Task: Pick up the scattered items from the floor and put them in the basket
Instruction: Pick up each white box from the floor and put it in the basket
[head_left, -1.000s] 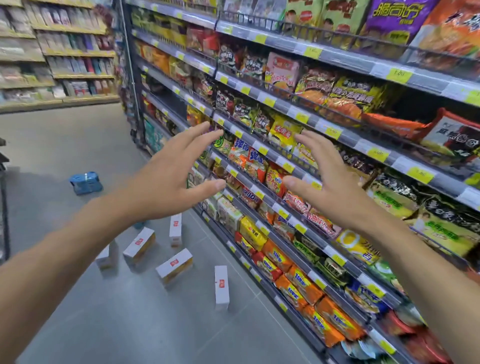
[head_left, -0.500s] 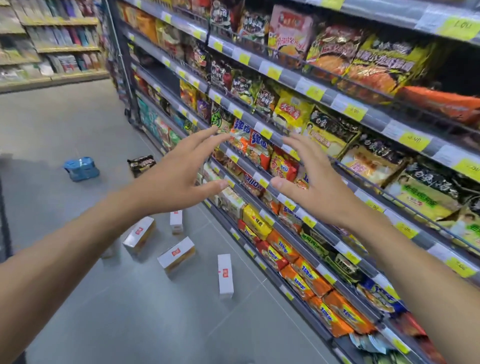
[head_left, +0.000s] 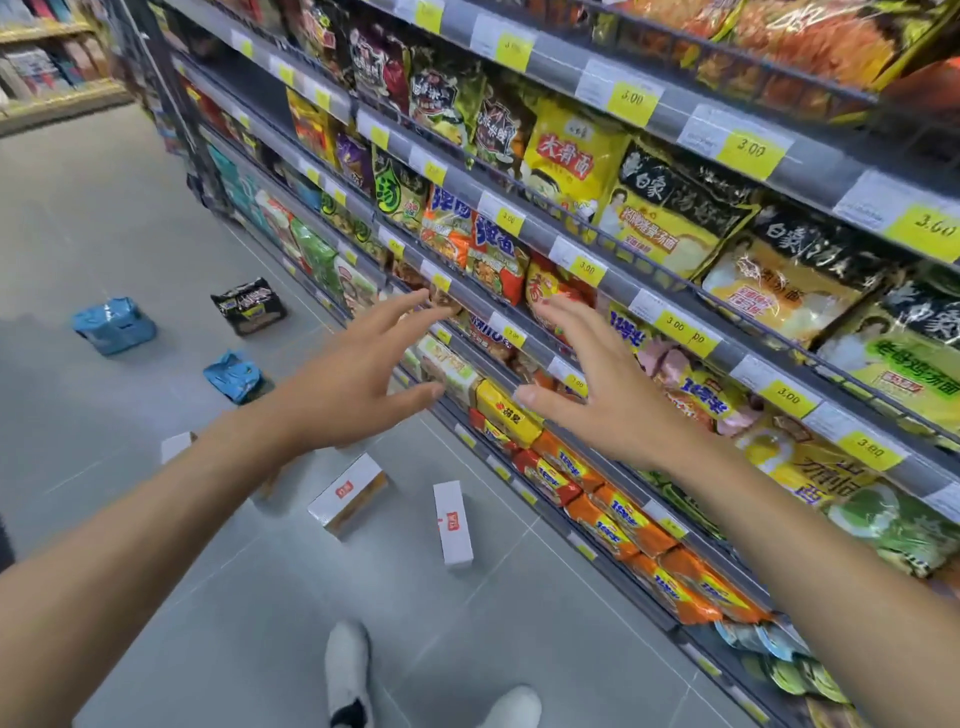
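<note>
Both arms outstretched, palms facing inward.
Left hand (head_left: 348, 384) and right hand (head_left: 608, 400) spread wide, empty; white boxes (head_left: 453, 522) below them.

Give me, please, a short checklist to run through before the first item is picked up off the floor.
1. Left hand free: ok, open and holding nothing.
2. Right hand free: ok, open and holding nothing.
3. Nearest items in sight: ok, two white boxes lie on the floor ahead of the shoes.
4. Further items located: ok, a black packet and two blue packs lie beyond.
5. Hands near an item: not ok, both are raised in front of the shelves, above the boxes.
6. Basket located: cannot tell, none in view.
</note>
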